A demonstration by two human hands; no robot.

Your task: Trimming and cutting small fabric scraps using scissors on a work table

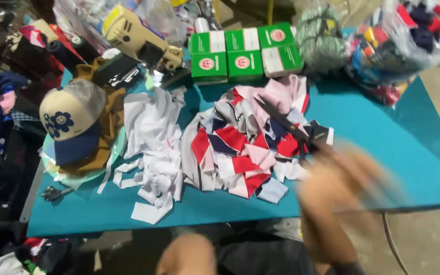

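My right hand [339, 188] is blurred with motion at the table's front right and grips the handles of black scissors [286, 122], whose blades point up-left over a pile of red, navy, pink and white fabric pieces [240, 147]. My left hand [187, 254] is low at the bottom edge, in front of the table, fingers curled; no object shows in it. A heap of white fabric scraps [154, 147] lies left of the coloured pile on the teal table [408, 153].
A cream and navy cap with a flower patch [72, 122] sits on brown cloth at left. Green and white boxes [240, 53] line the back, beside a beige machine [138, 38]. Bags of fabric [403, 40] fill the back right. Small snips [52, 193] lie front left.
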